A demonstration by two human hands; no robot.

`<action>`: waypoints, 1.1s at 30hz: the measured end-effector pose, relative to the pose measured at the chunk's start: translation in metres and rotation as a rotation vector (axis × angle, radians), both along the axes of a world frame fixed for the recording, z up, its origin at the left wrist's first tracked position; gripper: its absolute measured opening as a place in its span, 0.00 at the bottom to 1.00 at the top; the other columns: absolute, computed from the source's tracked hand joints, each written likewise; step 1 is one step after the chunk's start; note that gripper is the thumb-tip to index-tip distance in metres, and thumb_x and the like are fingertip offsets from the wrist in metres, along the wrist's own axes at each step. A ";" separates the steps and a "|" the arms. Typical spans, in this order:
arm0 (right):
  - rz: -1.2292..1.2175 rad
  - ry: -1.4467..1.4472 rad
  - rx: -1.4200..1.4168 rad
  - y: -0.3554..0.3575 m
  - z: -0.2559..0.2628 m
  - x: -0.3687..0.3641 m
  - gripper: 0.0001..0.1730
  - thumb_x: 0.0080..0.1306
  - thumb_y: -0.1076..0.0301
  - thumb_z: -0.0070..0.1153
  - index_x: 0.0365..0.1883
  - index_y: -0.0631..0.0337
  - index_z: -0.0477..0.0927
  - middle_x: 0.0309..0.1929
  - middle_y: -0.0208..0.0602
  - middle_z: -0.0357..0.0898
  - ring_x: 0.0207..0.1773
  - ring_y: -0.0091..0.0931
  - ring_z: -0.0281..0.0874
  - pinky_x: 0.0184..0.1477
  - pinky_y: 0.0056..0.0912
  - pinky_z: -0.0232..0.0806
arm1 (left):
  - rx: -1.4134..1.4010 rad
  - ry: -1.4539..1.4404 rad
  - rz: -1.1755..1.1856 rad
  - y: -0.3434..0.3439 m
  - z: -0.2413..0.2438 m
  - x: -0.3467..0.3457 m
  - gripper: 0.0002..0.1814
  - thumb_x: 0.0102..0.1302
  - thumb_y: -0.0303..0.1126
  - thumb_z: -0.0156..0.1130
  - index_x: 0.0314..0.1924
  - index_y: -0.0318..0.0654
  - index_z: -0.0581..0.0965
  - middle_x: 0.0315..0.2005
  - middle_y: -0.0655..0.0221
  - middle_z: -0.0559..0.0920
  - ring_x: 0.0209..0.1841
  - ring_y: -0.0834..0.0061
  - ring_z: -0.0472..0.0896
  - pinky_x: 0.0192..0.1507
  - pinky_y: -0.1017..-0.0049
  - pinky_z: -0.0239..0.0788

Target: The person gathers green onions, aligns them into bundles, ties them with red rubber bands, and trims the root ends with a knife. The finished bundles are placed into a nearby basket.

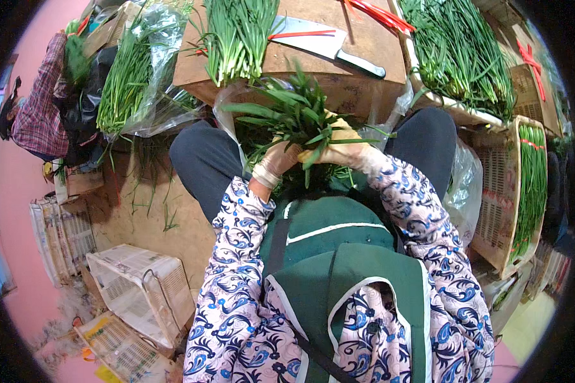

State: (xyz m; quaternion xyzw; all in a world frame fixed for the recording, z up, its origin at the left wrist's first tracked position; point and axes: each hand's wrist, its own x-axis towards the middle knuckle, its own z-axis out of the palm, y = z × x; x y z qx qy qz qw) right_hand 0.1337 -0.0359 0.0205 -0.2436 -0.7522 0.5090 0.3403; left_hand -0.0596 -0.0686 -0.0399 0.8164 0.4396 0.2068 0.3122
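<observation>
Between my knees, both gloved hands hold a bunch of garlic chives, its leaf tips pointing up toward me. My left hand is around its near left side, and my right hand wraps its right side. The leaves hide most of the fingers, and the lower part of the bunch is out of sight. Just beyond stands a wooden block table. On it lie a pile of chives, a cleaver with its handle to the right, and a red tie strip across the blade.
More red strips lie at the table's far right. A crate of chives stands beyond them, another crate to my right. Chives on plastic sheeting lie left, near another person. Plastic crates sit at lower left.
</observation>
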 end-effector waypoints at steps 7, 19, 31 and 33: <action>-0.124 -0.364 0.295 0.014 0.034 0.007 0.40 0.43 0.44 0.72 0.51 0.57 0.76 0.46 0.39 0.79 0.49 0.34 0.76 0.48 0.37 0.72 | -0.065 -0.016 0.016 0.007 0.045 0.010 0.20 0.70 0.42 0.47 0.58 0.46 0.74 0.56 0.61 0.76 0.58 0.62 0.74 0.61 0.67 0.61; -0.214 0.061 -0.240 -0.037 0.021 -0.020 0.80 0.28 0.49 0.79 0.74 0.63 0.40 0.56 0.39 0.68 0.56 0.37 0.68 0.60 0.41 0.59 | -0.998 -0.975 0.126 -0.037 0.040 0.027 0.25 0.71 0.40 0.49 0.65 0.40 0.64 0.62 0.61 0.70 0.60 0.67 0.72 0.61 0.69 0.64; -0.062 0.628 -0.906 -0.044 0.065 0.027 0.67 0.47 0.29 0.63 0.72 0.61 0.47 0.65 0.46 0.63 0.67 0.34 0.62 0.68 0.39 0.55 | -1.125 -1.136 0.067 -0.027 0.015 0.059 0.27 0.70 0.43 0.52 0.64 0.40 0.64 0.60 0.61 0.71 0.59 0.67 0.72 0.60 0.67 0.66; 0.032 0.781 -0.905 -0.038 0.062 0.031 0.61 0.54 0.24 0.51 0.71 0.62 0.49 0.64 0.47 0.65 0.67 0.34 0.63 0.67 0.39 0.56 | -1.140 -1.149 0.062 -0.027 0.016 0.057 0.27 0.70 0.44 0.52 0.64 0.40 0.64 0.60 0.61 0.71 0.59 0.68 0.72 0.60 0.67 0.66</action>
